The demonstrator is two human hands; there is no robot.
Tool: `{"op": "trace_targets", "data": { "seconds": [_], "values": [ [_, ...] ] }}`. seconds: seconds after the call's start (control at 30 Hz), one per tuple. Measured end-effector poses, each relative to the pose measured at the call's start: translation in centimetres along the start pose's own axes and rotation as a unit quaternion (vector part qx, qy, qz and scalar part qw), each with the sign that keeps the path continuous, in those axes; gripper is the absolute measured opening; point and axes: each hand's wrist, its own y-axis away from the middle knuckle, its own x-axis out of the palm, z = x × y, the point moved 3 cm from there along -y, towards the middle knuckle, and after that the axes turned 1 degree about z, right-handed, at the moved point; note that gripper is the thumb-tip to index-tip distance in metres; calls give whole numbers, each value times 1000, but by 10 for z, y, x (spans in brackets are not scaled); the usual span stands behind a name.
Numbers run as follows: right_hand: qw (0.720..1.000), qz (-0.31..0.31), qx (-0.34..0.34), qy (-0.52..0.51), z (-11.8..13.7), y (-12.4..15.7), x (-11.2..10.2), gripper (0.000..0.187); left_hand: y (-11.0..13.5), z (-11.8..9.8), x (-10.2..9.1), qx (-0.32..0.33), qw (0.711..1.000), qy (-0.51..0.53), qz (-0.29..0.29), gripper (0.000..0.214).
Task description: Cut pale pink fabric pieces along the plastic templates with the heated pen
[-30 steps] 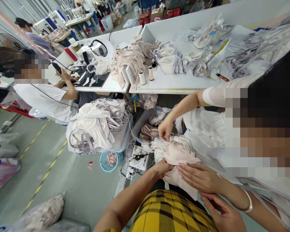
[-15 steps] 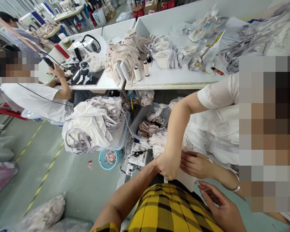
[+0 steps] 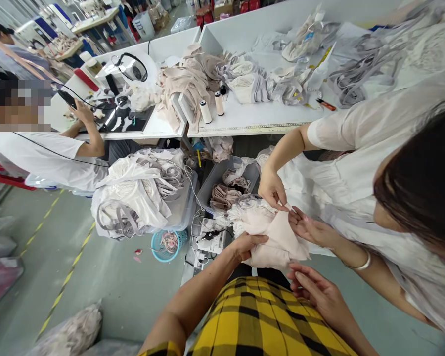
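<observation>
My left hand [image 3: 247, 244] grips the left edge of a bundle of pale pink fabric pieces [image 3: 270, 252], thumb on top and fingers partly underneath. Close to the bundle's lower right edge is my right hand [image 3: 315, 289], its fingers loosely bent and apart, with nothing visible in them. Across from me, a co-worker's hand [image 3: 272, 190] pinches the upper edge of a pale piece. That person's other hand [image 3: 311, 227] is at the right side of the same fabric, palm turned up.
Beyond the fabric, a grey bin [image 3: 203, 185] holds bundled pieces. White garments [image 3: 133, 193] are heaped on a plastic tub at left, above a blue basket [image 3: 167, 257] of scraps. The white workbench [image 3: 252, 123] carries thread spools [image 3: 205, 112] and cloth. Another person [image 3: 52, 153] sits at left.
The co-worker's arm has drawn back from over my left hand, uncovering the fabric bundle. Both co-worker's hands are now at its upper edge. My right hand has shifted slightly left.
</observation>
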Motion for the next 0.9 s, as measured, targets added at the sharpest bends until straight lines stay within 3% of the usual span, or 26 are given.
{"op": "trace_targets", "data": {
  "seconds": [0.37,0.5,0.63,0.9],
  "values": [
    [995,-83,-47,-17,0,-5,-10,55,7,-8,5,-17,1000,-13,17,49],
    [990,-97,-84,51,3,-1,-13,52,7,-10,7,-23,999,-14,19,51],
    [982,-66,-128,126,9,0,-3,60,5,-9,9,-24,999,-12,18,50],
    [929,-38,-201,310,32,-17,8,63,1,-7,15,-18,999,-17,23,49]
  ]
}}
